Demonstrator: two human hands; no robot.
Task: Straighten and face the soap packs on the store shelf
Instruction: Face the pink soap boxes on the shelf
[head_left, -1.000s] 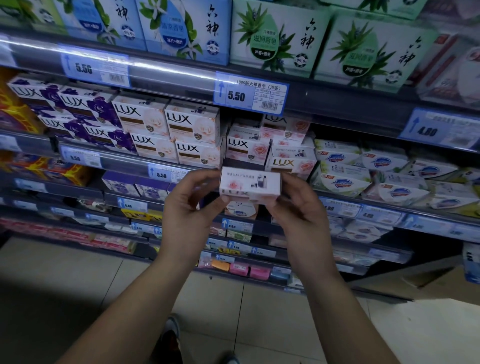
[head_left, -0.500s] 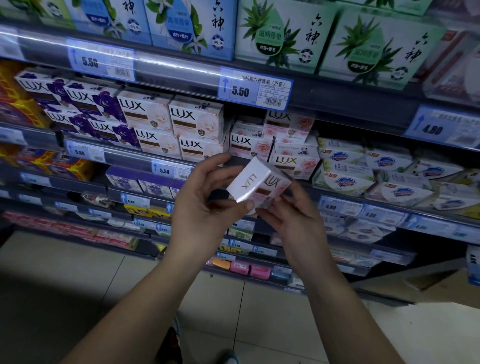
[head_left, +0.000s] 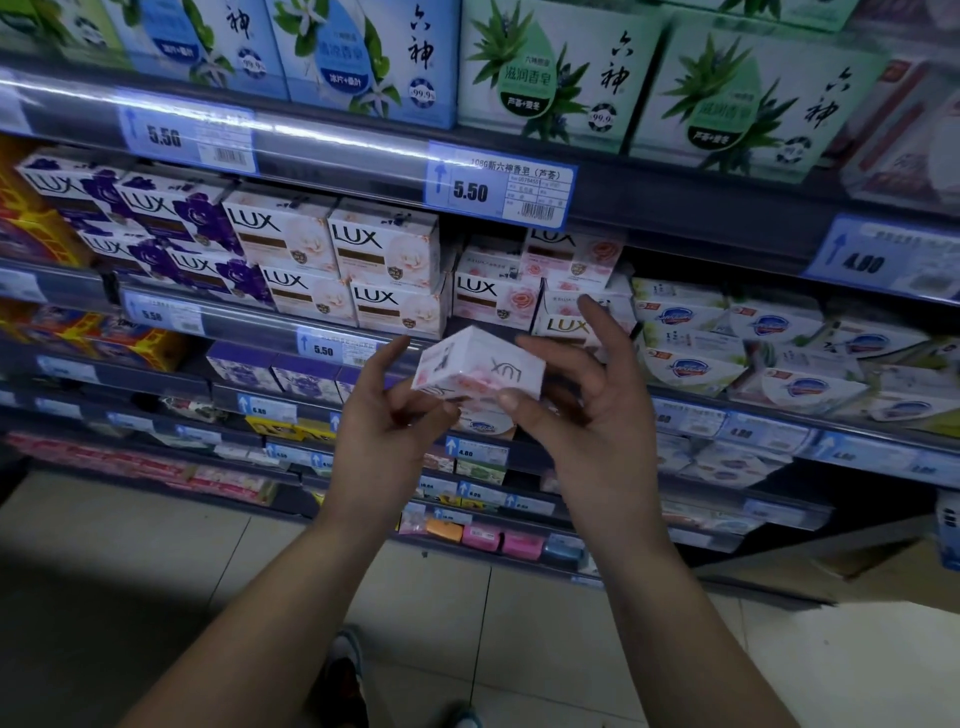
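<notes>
A pink-and-white LUX soap pack is held in the air in front of the shelf, with its logo upside down. My left hand grips its lower left corner with thumb and fingers. My right hand pinches its right end, index finger raised. Behind it, pink rose LUX packs are stacked unevenly on the shelf, some turned or tilted. To their left stand white LUX packs and purple LUX packs in neat stacks.
Safeguard soap packs lie jumbled to the right on the same shelf. Green and blue boxed soaps fill the shelf above, price tags along its rail. Lower shelves hold small soaps. A cardboard box sits on the tiled floor at right.
The soap pack has been rotated in my hands: from its back facing me, through a tilt, to its LUX face showing upside down. Both hands shifted their grip slightly.
</notes>
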